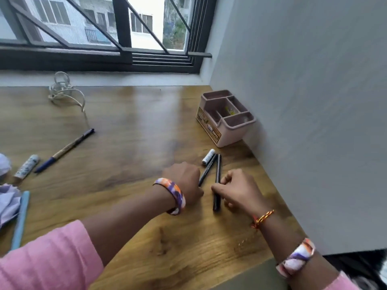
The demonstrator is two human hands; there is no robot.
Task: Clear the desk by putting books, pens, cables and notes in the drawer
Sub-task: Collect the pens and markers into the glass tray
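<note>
Two black pens lie on the wooden desk (134, 126) near the right wall. My left hand (184, 181) grips the lower end of the left black pen (208, 167). My right hand (240, 190) pinches the right black pen (217, 178) around its middle. A small white tube (208, 156) lies just beyond the pens. Further left lie a blue-tipped pen (65, 149), a patterned white tube (27, 165), a coiled white cable (62, 91), crumpled paper (6, 197) and a light blue strip (21, 218). No drawer is in view.
A pink desk organiser (225, 117) with several compartments stands against the grey wall (314, 101) on the right. A barred window (104, 28) runs along the back of the desk. The desk's front edge is near the bottom right.
</note>
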